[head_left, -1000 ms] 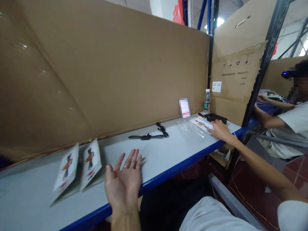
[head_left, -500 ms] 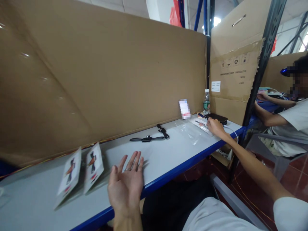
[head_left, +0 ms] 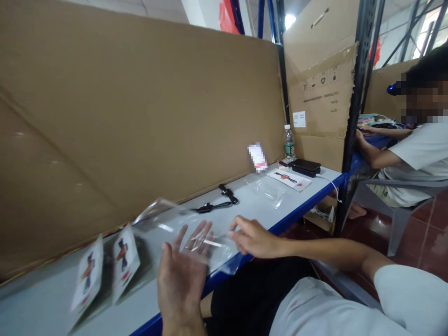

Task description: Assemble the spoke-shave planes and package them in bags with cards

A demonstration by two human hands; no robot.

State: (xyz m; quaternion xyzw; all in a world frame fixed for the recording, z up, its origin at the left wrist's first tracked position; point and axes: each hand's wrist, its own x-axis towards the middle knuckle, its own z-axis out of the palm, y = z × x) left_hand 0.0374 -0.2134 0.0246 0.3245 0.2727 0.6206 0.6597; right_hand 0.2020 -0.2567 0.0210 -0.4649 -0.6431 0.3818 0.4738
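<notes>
My right hand [head_left: 252, 236] pinches the right edge of a piece of clear plastic packaging [head_left: 164, 227], which stretches leftward above the table. Behind that plastic, my left hand [head_left: 185, 275] lies palm up with its fingers spread, and a ring shows on one finger. I cannot tell whether the plastic touches the left palm. Just beyond are two slim black items with wider middle parts, one lying lengthwise [head_left: 212, 206] and one crosswise [head_left: 228, 194]. To the left, two printed cards [head_left: 87, 275] [head_left: 125, 261] stand tilted, picturing a black and orange item.
More clear plastic [head_left: 271, 192] and a flat printed card [head_left: 290, 180] lie farther right on the table [head_left: 182, 235]. Beyond are a lit phone [head_left: 258, 157], a water bottle [head_left: 289, 144] and a dark case [head_left: 305, 167] with a white cable. Cardboard walls border the table; a co-worker [head_left: 416, 144] sits at right.
My right hand has come back from the card at the far right, bringing clear plastic over the left hand. The left hand stays open, and the camera view has shifted slightly.
</notes>
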